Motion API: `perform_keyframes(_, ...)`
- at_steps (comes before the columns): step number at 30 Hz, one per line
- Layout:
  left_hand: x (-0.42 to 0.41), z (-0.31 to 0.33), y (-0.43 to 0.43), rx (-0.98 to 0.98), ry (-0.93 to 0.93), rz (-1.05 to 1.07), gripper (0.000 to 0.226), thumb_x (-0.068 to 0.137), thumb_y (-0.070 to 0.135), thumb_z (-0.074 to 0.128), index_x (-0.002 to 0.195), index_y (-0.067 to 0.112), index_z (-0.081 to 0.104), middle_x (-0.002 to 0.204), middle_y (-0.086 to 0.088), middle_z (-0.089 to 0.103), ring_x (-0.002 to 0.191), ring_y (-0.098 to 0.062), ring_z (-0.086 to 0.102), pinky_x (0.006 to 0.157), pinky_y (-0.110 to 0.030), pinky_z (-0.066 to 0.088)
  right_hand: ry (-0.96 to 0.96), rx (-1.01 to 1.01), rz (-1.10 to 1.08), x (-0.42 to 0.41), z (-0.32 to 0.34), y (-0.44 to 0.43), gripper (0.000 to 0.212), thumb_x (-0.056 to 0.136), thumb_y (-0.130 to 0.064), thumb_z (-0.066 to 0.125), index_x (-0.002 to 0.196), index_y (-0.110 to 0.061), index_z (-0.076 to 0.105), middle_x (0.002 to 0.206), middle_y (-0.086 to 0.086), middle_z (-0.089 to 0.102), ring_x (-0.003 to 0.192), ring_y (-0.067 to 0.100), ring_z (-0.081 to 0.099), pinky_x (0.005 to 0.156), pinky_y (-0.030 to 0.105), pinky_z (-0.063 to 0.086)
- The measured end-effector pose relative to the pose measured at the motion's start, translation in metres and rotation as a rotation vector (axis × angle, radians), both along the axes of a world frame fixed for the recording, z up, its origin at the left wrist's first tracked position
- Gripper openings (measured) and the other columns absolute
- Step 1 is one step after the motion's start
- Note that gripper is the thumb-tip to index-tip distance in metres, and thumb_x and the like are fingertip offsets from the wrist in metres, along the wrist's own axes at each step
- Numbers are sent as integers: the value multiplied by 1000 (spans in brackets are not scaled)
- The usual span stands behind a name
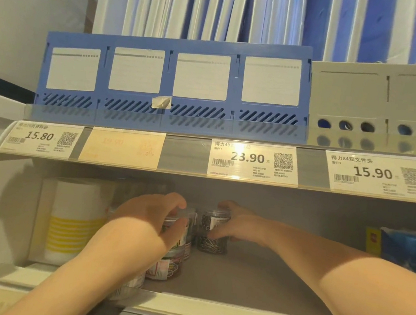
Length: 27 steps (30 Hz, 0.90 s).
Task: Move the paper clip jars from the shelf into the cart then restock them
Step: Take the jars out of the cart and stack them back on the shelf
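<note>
Both my arms reach into the lower shelf [252, 276]. My left hand [149, 213] grips a clear jar of coloured paper clips [175, 225] that tops a stack of like jars; its fingers curl over the lid. Below it stands another coloured-clip jar [166, 265]. My right hand [240, 225] wraps around a clear jar of silver paper clips [214, 233] standing on the shelf floor, fingers behind and thumb at the front. More jars sit behind, mostly hidden. No cart is in view.
A white and yellow cylindrical pack [74, 221] stands at the left of the shelf. Blue boxes [411, 250] fill the right end. Above, a blue file rack [174, 81] and a grey one [383, 106] sit over price tags [251, 160].
</note>
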<state>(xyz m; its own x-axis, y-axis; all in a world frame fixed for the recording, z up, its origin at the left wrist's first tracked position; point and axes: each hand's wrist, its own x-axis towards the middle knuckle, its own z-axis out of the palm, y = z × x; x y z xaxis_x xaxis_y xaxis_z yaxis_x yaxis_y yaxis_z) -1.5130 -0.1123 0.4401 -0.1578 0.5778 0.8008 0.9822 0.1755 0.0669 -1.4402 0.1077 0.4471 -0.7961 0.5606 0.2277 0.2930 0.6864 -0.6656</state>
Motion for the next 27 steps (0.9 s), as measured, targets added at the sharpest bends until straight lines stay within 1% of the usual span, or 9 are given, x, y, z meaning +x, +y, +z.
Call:
perform_keyframes(4, 0, 1, 0, -20, 0, 20, 55, 73, 52, 27, 117, 33, 53, 110, 12, 63, 103, -7, 57, 85, -21, 41, -1, 11, -11, -1, 0, 1, 85, 71, -22, 79, 142, -21, 31, 126, 0, 47, 110, 16, 53, 82, 24, 52)
perform_keyframes(7, 0, 2, 0, -33, 14, 45, 50, 78, 54, 26, 117, 35, 50, 111, 15, 61, 102, -5, 56, 83, -19, 40, -3, 42, -32, -2, 1, 1, 85, 71, -23, 79, 142, -20, 32, 127, 1, 47, 109, 16, 52, 76, 20, 50)
perform_keyframes(9, -1, 2, 0, -27, 16, 48, 36, 90, 50, 34, 118, 35, 49, 113, 16, 61, 104, -5, 55, 84, -19, 39, 3, 60, -53, -3, 1, 2, 87, 70, -24, 79, 142, -19, 32, 129, 2, 47, 110, 16, 51, 79, 22, 49)
perform_keyframes(11, -1, 2, 0, -19, 14, 45, 28, 93, 42, 43, 119, 35, 49, 114, 16, 60, 105, -5, 55, 84, -19, 39, 3, 78, -73, -4, 0, 2, 87, 69, -25, 80, 142, -19, 32, 131, 3, 47, 111, 16, 51, 82, 23, 48)
perform_keyframes(16, -1, 0, 0, -12, -6, 29, 35, 88, 50, 34, 115, 35, 52, 110, 15, 62, 102, -5, 56, 85, -22, 42, 10, 77, -92, -8, -2, 4, 88, 68, -24, 80, 142, -18, 32, 130, 3, 49, 115, 19, 51, 96, 31, 47)
perform_keyframes(20, 0, 0, 0, -6, -14, 39, 43, 80, 53, 30, 112, 35, 53, 106, 17, 63, 101, -3, 57, 82, -20, 41, 9, 82, -74, -9, -3, 2, 88, 72, -24, 78, 145, -18, 28, 134, 3, 46, 118, 18, 48, 92, 22, 42)
perform_keyframes(22, 0, 0, 0, 2, -4, 40, 38, 85, 52, 33, 113, 35, 53, 107, 17, 62, 101, -3, 57, 81, -19, 40, 10, 77, -70, -8, -4, 2, 88, 73, -24, 77, 145, -18, 27, 135, 3, 46, 118, 18, 47, 89, 20, 39)
perform_keyframes(24, 0, 0, 0, 7, 1, 42, 30, 91, 48, 39, 114, 35, 52, 108, 17, 62, 102, -4, 56, 81, -19, 39, 12, 69, -73, -9, -5, 2, 89, 72, -25, 77, 145, -19, 26, 135, 2, 46, 118, 18, 47, 92, 21, 40)
perform_keyframes(27, 1, 0, -1, -17, -9, 52, 25, 91, 41, 46, 115, 35, 51, 109, 16, 61, 102, -6, 56, 81, -20, 39, 12, 61, -75, -8, -5, 1, 90, 73, -24, 77, 146, -18, 25, 135, 2, 46, 117, 18, 47, 93, 22, 40)
